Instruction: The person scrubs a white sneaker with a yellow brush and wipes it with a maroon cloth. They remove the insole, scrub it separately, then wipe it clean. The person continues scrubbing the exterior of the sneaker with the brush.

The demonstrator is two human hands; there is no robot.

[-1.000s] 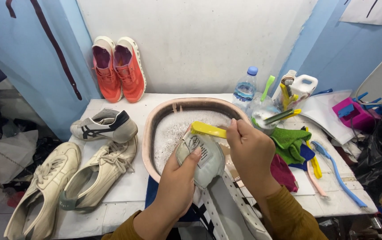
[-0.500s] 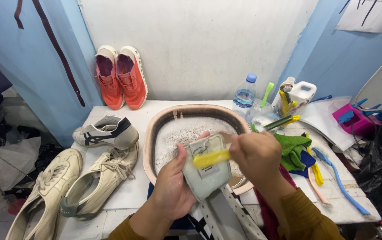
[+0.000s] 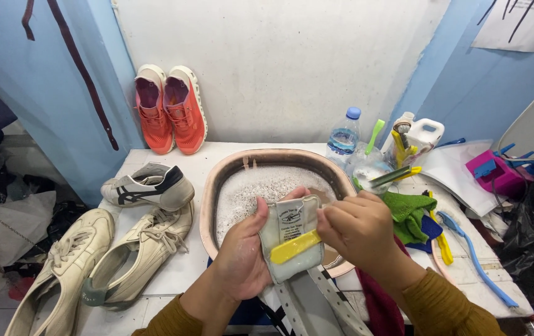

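Scrubbing underway: left hand (image 3: 242, 258) grips the shoe tongue (image 3: 292, 239) while right hand (image 3: 357, 227) clasps a yellow brush (image 3: 295, 247) on it, above the soapy basin (image 3: 217, 186); remaining sneakers (image 3: 102, 261) sit at the table's left edge.

2 orange shoes (image 3: 170, 109) against the wall, water bottle (image 3: 343, 137), green cloth (image 3: 408, 213) beside the basin.

A single head-worn camera looked down and forward from the person's own eye level, close over the two hands at the lower middle of the frame. It faced the white table (image 3: 217, 155) and the wall behind it, taking in the floor at far left and clutter at far right.
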